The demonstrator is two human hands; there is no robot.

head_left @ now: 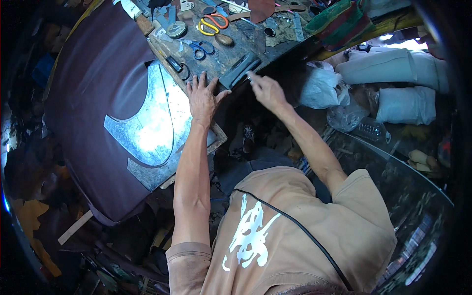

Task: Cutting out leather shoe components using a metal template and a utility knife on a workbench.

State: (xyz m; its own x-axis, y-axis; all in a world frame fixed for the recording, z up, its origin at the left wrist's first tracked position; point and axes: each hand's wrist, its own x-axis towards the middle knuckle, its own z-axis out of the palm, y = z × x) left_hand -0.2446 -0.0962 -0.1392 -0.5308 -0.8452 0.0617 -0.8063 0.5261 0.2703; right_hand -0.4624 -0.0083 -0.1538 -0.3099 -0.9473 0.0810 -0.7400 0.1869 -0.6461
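Note:
My left hand lies flat at the near edge of the wooden workbench, fingers spread, with nothing in it. Beside it, at the bench's corner, sits a dark grey block that looks like a sharpening stone. Close to the block's near side is my right hand, its fingers closed and slightly blurred. A small pale tip shows at those fingers, but what they hold is too unclear to name. Left of my left hand, a shiny curved metal sheet rests over a large piece of dark brown leather.
On the bench lie blue-handled scissors, scissors with yellow and orange handles, a round tin and a wooden-handled tool. White wrapped bundles and a clear plastic bottle are at the right. A glass-topped case stands below them.

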